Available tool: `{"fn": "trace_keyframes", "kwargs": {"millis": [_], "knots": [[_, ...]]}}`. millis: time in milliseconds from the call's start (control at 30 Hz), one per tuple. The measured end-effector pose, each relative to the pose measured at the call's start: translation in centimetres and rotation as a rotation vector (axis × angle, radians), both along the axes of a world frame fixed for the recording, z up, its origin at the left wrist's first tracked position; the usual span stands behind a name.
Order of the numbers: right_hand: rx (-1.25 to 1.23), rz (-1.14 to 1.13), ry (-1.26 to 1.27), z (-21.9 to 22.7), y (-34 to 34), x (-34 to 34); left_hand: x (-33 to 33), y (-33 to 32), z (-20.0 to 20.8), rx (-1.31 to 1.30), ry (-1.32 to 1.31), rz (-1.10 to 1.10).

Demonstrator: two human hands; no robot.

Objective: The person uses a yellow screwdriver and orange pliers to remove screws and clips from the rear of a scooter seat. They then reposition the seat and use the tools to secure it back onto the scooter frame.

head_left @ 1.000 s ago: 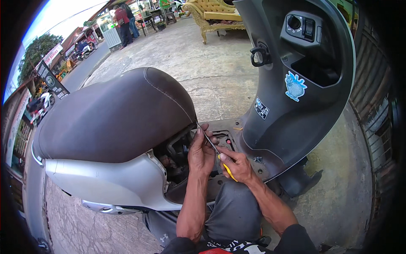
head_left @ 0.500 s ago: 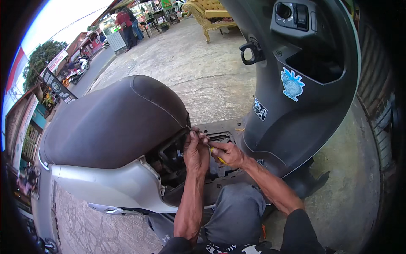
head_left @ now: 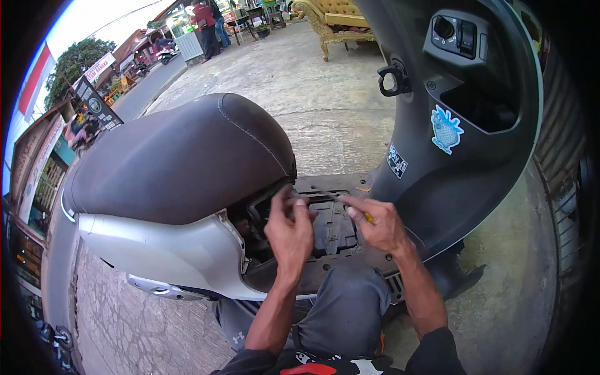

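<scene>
My right hand (head_left: 379,226) is closed around a screwdriver (head_left: 330,193). Its thin shaft points left over the scooter's floorboard, and a bit of yellow handle shows under my fingers. Beside it, my left hand (head_left: 289,234) is raised with thumb and fingers curled in a pinch. Those fingertips are slightly blurred, and whatever they hold is too small to make out. Both hands are above the scooter's open floorboard (head_left: 340,252), where a dark rectangular cover (head_left: 333,228) lies in a recess. The brown seat (head_left: 181,162) is just left of my left hand.
Dark inner parts show in the gap below the seat, beside the silver side panel (head_left: 156,247). The front leg shield (head_left: 456,181) rises at right, with a hook (head_left: 392,81). A small orange piece (head_left: 363,189) lies on the floorboard. A gold sofa (head_left: 337,25) stands behind.
My hands have moved apart; the screwdriver has shifted right and up, its shaft now in plain sight. The recessed cover shows more. The whole view has shifted slightly.
</scene>
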State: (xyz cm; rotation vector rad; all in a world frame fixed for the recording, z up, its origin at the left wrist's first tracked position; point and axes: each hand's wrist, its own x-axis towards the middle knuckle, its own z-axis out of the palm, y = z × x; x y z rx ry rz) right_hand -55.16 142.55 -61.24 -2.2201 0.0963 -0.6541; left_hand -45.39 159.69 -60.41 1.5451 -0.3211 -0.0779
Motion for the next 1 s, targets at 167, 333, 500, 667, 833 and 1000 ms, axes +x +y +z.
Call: {"fn": "trace_keyframes", "kwargs": {"millis": [167, 333, 500, 667, 833, 1000], "knots": [[-0.132, -0.113, 0.075, 1.0, 0.5, -0.5, 0.2, 1.4, 3.9, 0.39, -0.233, 0.124], [-0.165, -0.125, 0.074, 0.1, 1.2, 0.8, 0.6, 0.6, 3.3, 0.604, -0.413, 0.244], [-0.164, -0.098, 0.105, -0.4, 1.3, 1.0, -0.5, 0.4, 3.4, 0.703, -0.403, 0.275], [-0.156, -0.079, 0.113, -0.7, 0.7, 1.2, -0.3, 0.6, 3.4, 0.811, -0.516, 0.28], [-0.077, -0.063, 0.014, -2.4, 0.2, 2.0, 0.3, 1.9, 3.6, 0.85, -0.546, 0.256], [-0.158, -0.061, -0.003, -1.8, -0.7, 2.2, 0.3, 1.2, 2.6, 0.779, -0.551, 0.325]]}}
